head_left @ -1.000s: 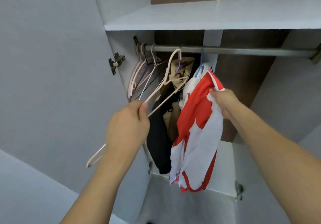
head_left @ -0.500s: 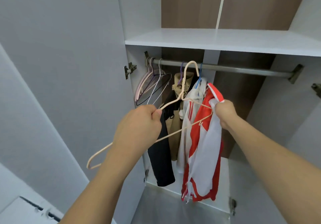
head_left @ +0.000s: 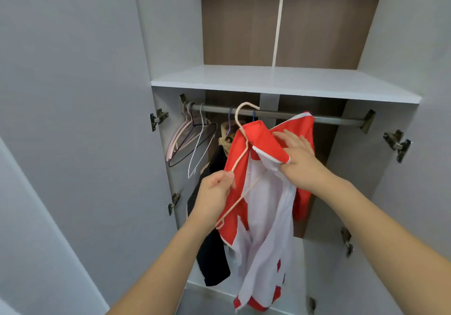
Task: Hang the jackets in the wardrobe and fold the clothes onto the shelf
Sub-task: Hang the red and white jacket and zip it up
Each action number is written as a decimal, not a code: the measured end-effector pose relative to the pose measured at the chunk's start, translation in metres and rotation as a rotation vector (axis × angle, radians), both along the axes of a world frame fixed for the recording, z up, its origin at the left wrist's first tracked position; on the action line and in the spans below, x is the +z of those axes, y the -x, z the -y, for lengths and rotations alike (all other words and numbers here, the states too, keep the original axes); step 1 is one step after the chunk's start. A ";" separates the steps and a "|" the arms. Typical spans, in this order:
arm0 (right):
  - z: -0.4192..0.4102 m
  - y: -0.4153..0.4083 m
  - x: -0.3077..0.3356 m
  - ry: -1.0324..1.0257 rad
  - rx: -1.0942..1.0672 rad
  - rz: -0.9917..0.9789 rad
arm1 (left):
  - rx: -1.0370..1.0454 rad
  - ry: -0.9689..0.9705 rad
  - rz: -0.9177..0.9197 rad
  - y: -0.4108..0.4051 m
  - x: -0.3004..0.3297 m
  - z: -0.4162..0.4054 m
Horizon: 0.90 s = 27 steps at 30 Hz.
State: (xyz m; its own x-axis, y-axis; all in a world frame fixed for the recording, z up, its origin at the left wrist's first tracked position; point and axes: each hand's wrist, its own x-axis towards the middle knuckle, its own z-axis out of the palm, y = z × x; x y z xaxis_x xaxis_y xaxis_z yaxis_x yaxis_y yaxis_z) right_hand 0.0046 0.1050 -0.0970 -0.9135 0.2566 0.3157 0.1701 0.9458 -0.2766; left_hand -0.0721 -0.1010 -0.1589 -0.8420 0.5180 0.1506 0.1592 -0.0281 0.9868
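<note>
A red and white jacket point(head_left: 266, 217) hangs in front of the open wardrobe, draped partly over a beige hanger point(head_left: 240, 129). My left hand point(head_left: 214, 192) pinches the hanger's lower left arm, and the hook points up just below the metal rail point(head_left: 317, 116). My right hand point(head_left: 297, 158) lies on the jacket's red collar with fingers spread, thumb tucked under the fabric edge. The hanger's right arm is hidden inside the jacket. A black garment point(head_left: 212, 253) and a tan garment point(head_left: 225, 138) hang on the rail behind.
Several bare hangers point(head_left: 192, 141) hang at the rail's left end. A white shelf point(head_left: 280, 82) spans the wardrobe above the rail. The left door point(head_left: 73, 119) stands open, with hinges point(head_left: 396, 143) on the right side panel.
The hanger has gone inside the jacket's collar. My right hand has shifted from gripping the collar edge to lying spread on it. The view has tilted upward.
</note>
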 end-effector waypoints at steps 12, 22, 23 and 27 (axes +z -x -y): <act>-0.016 0.001 0.067 -0.317 0.032 -0.192 | -0.004 0.013 -0.273 -0.002 0.041 -0.008; -0.010 -0.004 0.059 -0.160 -0.142 -0.428 | 0.371 0.336 -0.143 -0.012 -0.093 -0.021; -0.009 -0.006 0.060 -0.167 -0.144 -0.442 | 0.263 0.343 0.073 -0.003 -0.092 -0.023; -0.009 -0.017 0.061 -0.139 -0.131 -0.459 | -0.356 0.360 0.345 0.030 -0.081 -0.026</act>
State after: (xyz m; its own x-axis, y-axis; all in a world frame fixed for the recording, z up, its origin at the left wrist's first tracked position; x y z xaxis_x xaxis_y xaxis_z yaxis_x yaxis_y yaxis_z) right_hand 0.0217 0.1143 -0.0357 -0.6354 0.2868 0.7169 0.1798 0.9579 -0.2239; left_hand -0.1018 -0.0754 -0.2400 -0.5768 0.7441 -0.3371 -0.1293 0.3243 0.9371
